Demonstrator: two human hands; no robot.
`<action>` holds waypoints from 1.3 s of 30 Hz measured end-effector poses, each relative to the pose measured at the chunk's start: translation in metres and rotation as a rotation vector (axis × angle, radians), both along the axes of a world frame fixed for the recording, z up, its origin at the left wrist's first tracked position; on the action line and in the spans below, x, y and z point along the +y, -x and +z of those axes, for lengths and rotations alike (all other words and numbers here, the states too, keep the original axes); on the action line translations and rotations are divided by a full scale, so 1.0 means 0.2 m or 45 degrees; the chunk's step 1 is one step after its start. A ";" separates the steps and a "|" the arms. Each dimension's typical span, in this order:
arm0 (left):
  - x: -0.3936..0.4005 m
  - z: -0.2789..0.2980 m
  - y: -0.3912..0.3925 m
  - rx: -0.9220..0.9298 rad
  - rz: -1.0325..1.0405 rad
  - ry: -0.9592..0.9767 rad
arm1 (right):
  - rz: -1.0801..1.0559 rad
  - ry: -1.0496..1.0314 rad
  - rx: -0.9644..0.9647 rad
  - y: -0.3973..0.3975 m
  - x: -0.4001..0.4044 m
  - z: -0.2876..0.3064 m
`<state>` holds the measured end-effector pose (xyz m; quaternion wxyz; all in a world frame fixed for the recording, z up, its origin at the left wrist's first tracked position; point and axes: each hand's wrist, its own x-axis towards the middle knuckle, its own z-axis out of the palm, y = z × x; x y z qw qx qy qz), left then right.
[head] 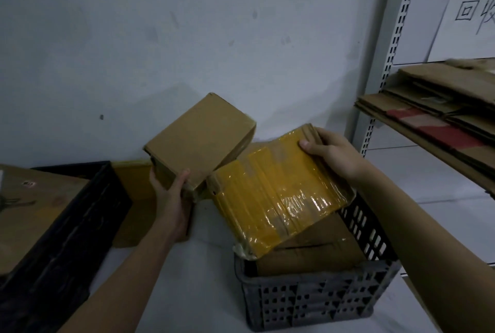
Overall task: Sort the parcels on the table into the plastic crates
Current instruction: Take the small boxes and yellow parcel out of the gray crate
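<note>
My left hand (171, 198) grips the near corner of a plain brown cardboard box (201, 139), held tilted in the air near the wall. My right hand (329, 150) holds the far edge of a parcel wrapped in yellow tape (278, 193), which lies slanted over the rim of the grey plastic crate (316, 300). A brown box (316, 249) sits inside that crate beneath it. To the left stands a black plastic crate (69, 231) with a large brown parcel (29, 206) in it. Another brown parcel (136, 198) lies on the table behind my left forearm.
A pale wall rises right behind the table. At the right stands a metal shelving rack (385, 64) with flattened cardboard sheets (434, 118) sticking out over the grey crate's side. A white paper sign (471, 16) hangs above them.
</note>
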<state>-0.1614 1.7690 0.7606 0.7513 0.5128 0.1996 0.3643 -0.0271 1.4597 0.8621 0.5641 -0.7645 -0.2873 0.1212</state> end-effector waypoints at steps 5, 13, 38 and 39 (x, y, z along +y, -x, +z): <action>0.08 0.05 0.09 -0.005 0.143 -0.137 | 0.076 0.090 -0.252 0.05 0.21 0.18; 0.34 0.07 0.27 -0.023 0.287 -0.158 | 0.245 0.078 -0.334 0.10 0.64 0.28; 0.62 -0.99 0.85 0.724 0.436 0.473 | 0.725 1.045 -0.202 0.41 1.72 -1.12; 0.62 -1.02 0.87 0.750 0.470 0.423 | 0.691 1.092 -0.278 0.42 1.72 -1.17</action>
